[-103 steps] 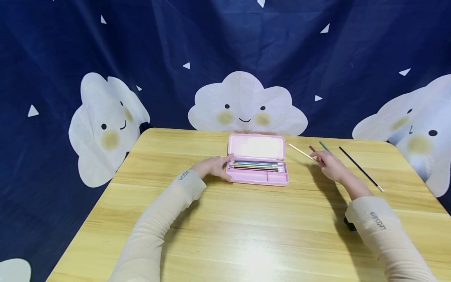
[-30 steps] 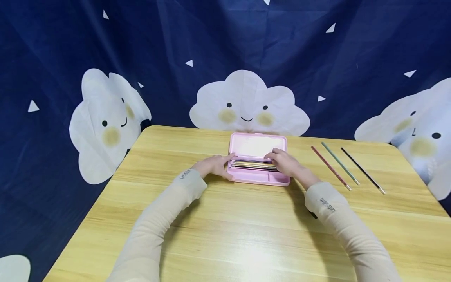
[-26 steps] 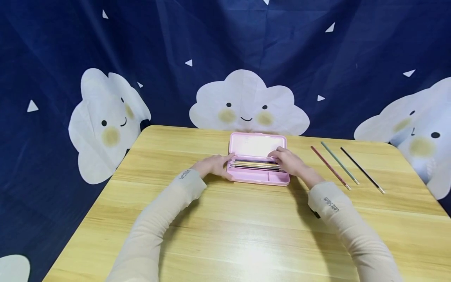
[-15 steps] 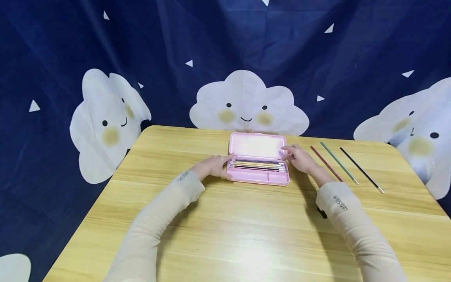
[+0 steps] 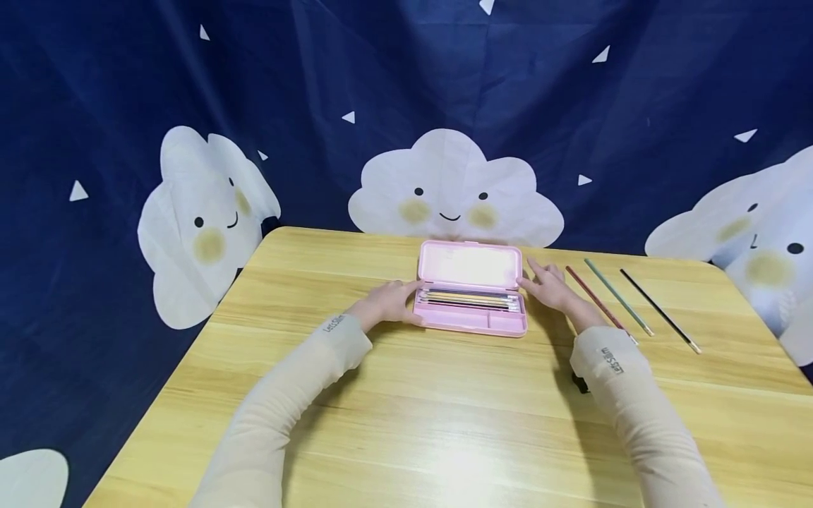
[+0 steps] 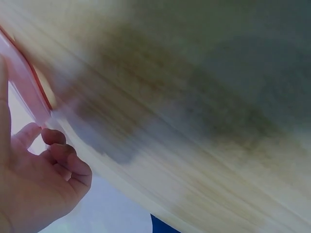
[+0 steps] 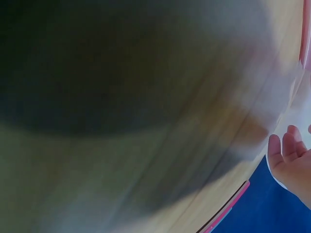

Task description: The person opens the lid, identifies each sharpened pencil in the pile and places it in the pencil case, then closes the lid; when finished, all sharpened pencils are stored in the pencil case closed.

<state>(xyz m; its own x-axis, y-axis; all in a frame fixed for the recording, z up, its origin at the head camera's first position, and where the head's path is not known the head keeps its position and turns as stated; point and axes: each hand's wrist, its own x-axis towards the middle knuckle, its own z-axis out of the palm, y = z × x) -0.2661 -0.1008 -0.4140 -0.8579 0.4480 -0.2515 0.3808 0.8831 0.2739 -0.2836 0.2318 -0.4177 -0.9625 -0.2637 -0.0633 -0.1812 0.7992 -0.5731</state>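
Observation:
A pink pencil case (image 5: 454,323) lies with its lid (image 5: 471,264) opened back; several pencils (image 5: 470,299) lie side by side in its rear compartment. At the case's left end, my left hand (image 5: 389,301) holds it between forefinger and thumb, its other fingers curled in the left wrist view. My right hand (image 5: 551,286) is beside the lid's right edge, fingers spread and nothing held; its thumb is at the hinge corner, and whether it touches cannot be told. Right of that hand lie a red pencil (image 5: 593,296), a green pencil (image 5: 617,296) and a black pencil (image 5: 660,310).
The case stands near the far edge of the wooden table (image 5: 444,409). Behind the table hangs a dark blue curtain (image 5: 305,85) with white smiling clouds.
My right hand carried a pale pencil from the table into the case and let it go. It then drew back rightward to beside the lid. The left hand has stayed on the case.

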